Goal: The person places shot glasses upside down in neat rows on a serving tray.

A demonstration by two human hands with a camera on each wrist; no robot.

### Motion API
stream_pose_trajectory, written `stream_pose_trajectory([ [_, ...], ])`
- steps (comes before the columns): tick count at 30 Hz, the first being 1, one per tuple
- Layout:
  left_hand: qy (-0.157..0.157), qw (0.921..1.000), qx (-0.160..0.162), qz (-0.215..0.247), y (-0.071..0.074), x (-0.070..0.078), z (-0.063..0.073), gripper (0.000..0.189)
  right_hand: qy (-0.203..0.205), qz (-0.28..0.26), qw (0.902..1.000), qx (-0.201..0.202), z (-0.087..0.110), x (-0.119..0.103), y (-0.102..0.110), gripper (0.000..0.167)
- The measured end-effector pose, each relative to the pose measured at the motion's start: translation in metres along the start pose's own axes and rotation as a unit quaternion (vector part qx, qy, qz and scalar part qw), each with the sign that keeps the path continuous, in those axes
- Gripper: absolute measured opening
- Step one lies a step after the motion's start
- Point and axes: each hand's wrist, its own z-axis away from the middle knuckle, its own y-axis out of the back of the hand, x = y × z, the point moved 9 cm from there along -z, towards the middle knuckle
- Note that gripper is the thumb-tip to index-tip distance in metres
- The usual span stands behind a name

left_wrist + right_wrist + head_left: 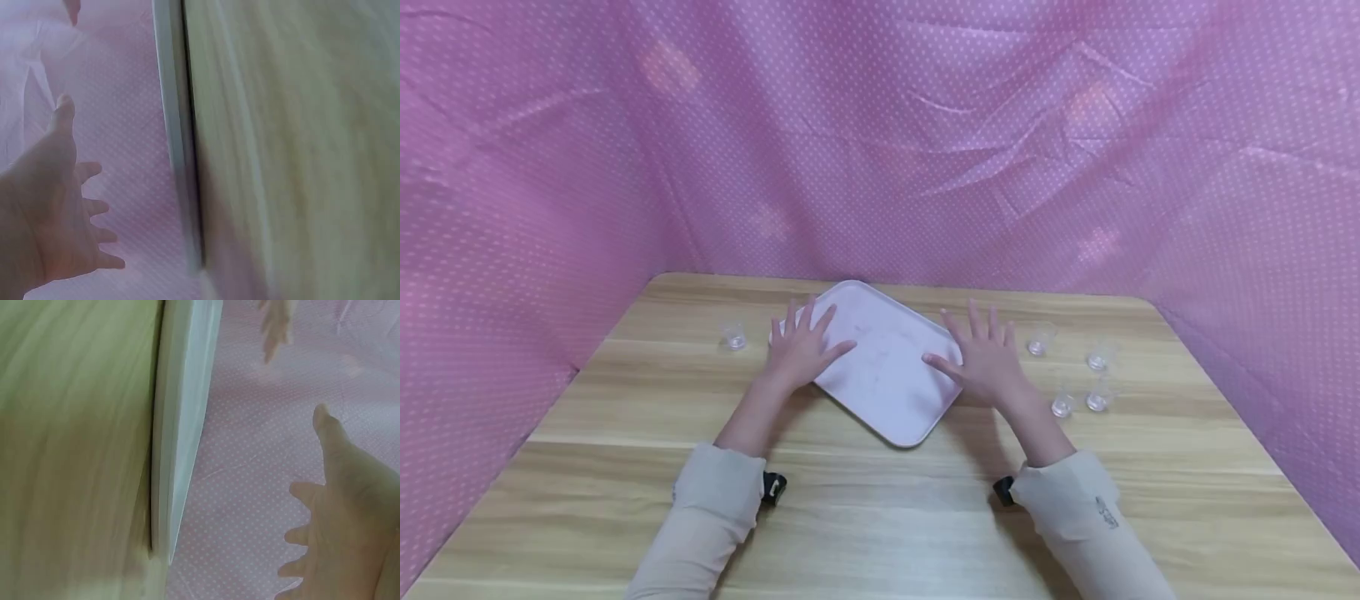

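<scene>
A white rectangular tray [887, 367] lies turned at an angle on the wooden table, one corner toward the person. Over its left corner is the left hand [801, 350], fingers straight and spread, holding nothing. The right hand [988, 358] spreads its fingers the same way by the tray's right corner. In the left wrist view a gap shows between the left hand [56, 212] and the tray's edge [172, 125]. The right wrist view likewise has the right hand [350, 512] apart from the tray's rim [172, 437].
One small clear cup [735, 337] stands left of the tray. Several more clear cups, among them one front cup [1062, 406] and one farther cup [1097, 358], stand to the right. Pink dotted cloth [887, 150] hangs behind and beside the wooden table [880, 525].
</scene>
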Motion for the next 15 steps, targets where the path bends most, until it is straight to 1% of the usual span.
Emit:
stream_pose_trajectory([
  [4,-0.004,0.9979,0.017,0.062,-0.004,-0.017,-0.008,0.075,0.018,-0.033,0.9993,0.008,0.007,-0.008,-0.004,0.079],
  [8,-0.018,0.9898,0.04,0.136,-0.011,-0.038,-0.018,0.069,0.028,-0.083,0.9961,0.0,0.016,-0.017,-0.013,0.073],
  [10,-0.007,0.9843,0.042,0.171,-0.015,-0.05,-0.021,0.068,0.026,-0.101,0.9945,-0.013,0.019,-0.02,-0.02,0.071],
  [12,0.014,0.9801,0.034,0.195,-0.022,-0.062,-0.023,0.068,0.022,-0.11,0.9933,-0.025,0.022,-0.022,-0.027,0.07],
  [14,0.033,0.9781,0.021,0.204,-0.028,-0.07,-0.024,0.069,0.014,-0.112,0.9928,-0.038,0.024,-0.021,-0.034,0.071],
  [15,0.038,0.9788,0.011,0.201,-0.031,-0.073,-0.024,0.07,0.007,-0.114,0.9925,-0.045,0.025,-0.02,-0.037,0.072],
])
